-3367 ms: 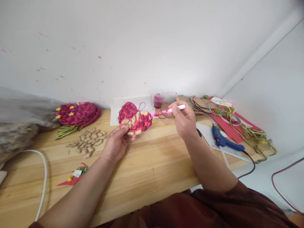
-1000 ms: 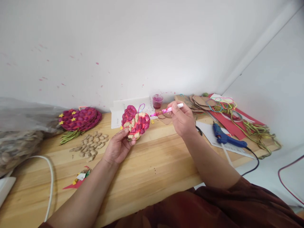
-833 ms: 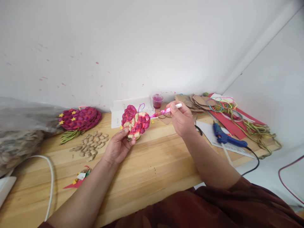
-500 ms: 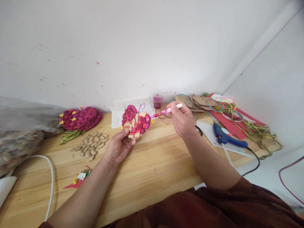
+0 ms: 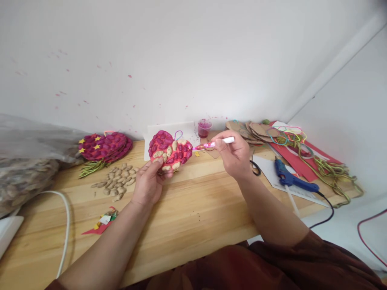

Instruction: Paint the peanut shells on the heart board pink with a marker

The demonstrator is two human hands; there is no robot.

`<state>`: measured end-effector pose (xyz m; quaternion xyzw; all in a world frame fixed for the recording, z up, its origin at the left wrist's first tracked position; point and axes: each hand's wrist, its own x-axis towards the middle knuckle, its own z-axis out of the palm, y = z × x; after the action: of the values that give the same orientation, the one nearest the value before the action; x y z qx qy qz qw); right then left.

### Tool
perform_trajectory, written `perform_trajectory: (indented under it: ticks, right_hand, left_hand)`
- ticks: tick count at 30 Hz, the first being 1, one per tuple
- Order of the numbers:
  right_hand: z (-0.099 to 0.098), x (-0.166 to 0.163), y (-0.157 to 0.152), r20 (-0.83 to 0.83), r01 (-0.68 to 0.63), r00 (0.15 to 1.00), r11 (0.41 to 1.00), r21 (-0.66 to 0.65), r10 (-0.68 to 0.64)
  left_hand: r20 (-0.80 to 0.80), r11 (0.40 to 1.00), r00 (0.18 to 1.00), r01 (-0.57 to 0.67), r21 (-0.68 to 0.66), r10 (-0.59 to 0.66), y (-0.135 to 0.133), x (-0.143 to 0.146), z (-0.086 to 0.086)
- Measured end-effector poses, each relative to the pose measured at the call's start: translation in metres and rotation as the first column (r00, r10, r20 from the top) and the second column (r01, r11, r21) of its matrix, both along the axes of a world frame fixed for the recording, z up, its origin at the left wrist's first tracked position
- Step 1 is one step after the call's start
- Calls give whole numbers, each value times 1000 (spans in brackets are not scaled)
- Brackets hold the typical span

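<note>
My left hand [image 5: 148,183] grips a heart-shaped ornament [image 5: 169,150] by its lower edge, holding it just above the wooden bench [image 5: 187,209]. The heart is covered with peanut shells, most of them painted pink and a few left bare. My right hand [image 5: 234,155] pinches a paint-stained white-handled brush [image 5: 215,142]. The brush's pink tip points left and almost touches the heart's right edge. A small plastic cup of pink paint [image 5: 204,127] stands by the wall behind the brush.
Finished pink hearts with yellow stars [image 5: 104,146] are stacked at back left, with loose peanut shells [image 5: 118,183] in front. A bag of peanuts [image 5: 21,171] lies at far left. A blue glue gun [image 5: 292,181], cardboard cut-outs [image 5: 254,131], coloured cords [image 5: 323,171] and red paper sit at right.
The heart has been tilted slightly and held a little higher and to the left. The brush tip stays at its right edge, its handle now more level. My view has shifted slightly.
</note>
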<state>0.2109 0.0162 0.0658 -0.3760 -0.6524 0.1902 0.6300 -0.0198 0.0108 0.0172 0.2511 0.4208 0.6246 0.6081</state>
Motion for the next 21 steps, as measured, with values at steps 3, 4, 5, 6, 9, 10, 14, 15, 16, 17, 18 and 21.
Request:
perform_trajectory:
  ticks: [3,4,5,6,9,10,14,15,16,17,18,21]
  right_hand:
    - [-1,-1,-3,89,19,996,999,35,-22]
    - [-1,-2,-3,90,25,996,999,33,-28]
    - [-1,-2,-3,85,35,996,999,31,-38]
    - [-2,-2,-3,78,46,996,999,29,-48]
    - [-2,-2,-2,71,52,996,999,11,-52]
    - [-2,-2,-1,70,49,996,999,5,-49]
    - [-2,-1,2,25,60,998,998,-8,-59]
    - [-1,-1,2,4,65,998,998,-10,-64]
    - [-1,-1,2,-15,67,998,998,-13,-67]
    - [-1,-1,2,-26,64,998,998,-16,-65]
    - [-1,-1,2,-25,58,998,998,-16,-59]
    - [-1,-1,2,21,32,999,999,-16,-32]
  left_hand:
    - [-7,1000,1000,-8,7,8,-1,0,1]
    - [-7,1000,1000,-7,9,7,-1,0,2]
    - [-6,1000,1000,-6,8,6,-1,0,2]
    - [-4,1000,1000,-4,3,4,-1,0,3]
    - [10,1000,1000,13,-22,-13,-1,1,4]
    - [17,999,1000,23,-33,-23,-1,1,5]
    - [51,996,998,43,-72,-39,0,2,5]
    - [59,996,998,41,-78,-36,0,2,5]
    - [65,996,997,39,-80,-34,0,2,4]
    - [70,996,997,38,-79,-32,1,1,4]
    - [73,996,997,37,-75,-32,1,1,4]
    - [77,996,996,46,-74,-40,1,1,4]
